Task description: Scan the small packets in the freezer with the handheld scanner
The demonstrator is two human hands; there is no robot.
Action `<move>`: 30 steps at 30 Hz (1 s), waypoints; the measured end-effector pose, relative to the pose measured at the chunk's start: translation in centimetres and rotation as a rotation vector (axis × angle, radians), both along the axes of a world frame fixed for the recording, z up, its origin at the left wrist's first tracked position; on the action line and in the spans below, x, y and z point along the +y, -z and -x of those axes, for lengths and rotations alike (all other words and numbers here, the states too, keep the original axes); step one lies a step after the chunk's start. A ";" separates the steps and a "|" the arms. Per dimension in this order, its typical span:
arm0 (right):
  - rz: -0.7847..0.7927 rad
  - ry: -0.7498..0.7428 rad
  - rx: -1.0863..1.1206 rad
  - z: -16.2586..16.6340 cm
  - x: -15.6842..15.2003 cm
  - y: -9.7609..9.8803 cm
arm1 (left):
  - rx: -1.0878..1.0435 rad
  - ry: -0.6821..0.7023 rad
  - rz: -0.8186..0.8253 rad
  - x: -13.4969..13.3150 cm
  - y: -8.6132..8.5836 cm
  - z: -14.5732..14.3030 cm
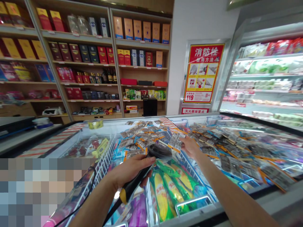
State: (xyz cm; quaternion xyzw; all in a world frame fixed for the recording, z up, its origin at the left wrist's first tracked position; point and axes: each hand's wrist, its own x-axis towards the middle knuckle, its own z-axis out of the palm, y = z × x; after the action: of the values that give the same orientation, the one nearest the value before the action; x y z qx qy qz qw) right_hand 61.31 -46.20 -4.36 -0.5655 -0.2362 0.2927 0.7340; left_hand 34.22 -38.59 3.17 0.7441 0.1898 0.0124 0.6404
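My left hand point(131, 170) is closed round the black handle of a barcode scanner point(151, 160) with a yellow trigger part. The scanner's head points out over the open chest freezer point(201, 211). My right hand point(190, 146) reaches into the freezer and pinches a small clear packet with an orange edge point(177, 141), lifted a little above a heap of several like packets point(139, 138). Bagged yellow corn cobs in green wrap point(170, 189) lie just under the scanner.
White wire dividers point(104, 160) split the freezer into bins. A cable point(82, 198) trails from the scanner to the lower left. Wooden shelves of boxed goods point(94, 53) stand behind, a red fire notice point(203, 72) on the wall, an open chiller point(267, 82) at right.
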 end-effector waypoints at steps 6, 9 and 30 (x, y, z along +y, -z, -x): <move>0.005 0.012 -0.026 0.4 -0.1 -0.5 | -0.012 0.021 0.018 -0.1 0.5 -0.3; 0.002 0.022 -0.010 0.5 -0.2 -0.7 | 0.003 0.018 0.009 -0.2 0.6 -0.4; -0.064 0.086 0.014 0.4 -0.5 -1.3 | -0.058 -0.036 0.178 -0.2 0.5 -0.5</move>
State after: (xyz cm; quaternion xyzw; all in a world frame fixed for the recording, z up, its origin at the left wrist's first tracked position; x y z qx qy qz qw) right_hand 60.87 -46.67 -3.05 -0.5493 -0.2160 0.2572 0.7652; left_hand 34.68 -38.83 2.67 0.6799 0.1851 0.0285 0.7090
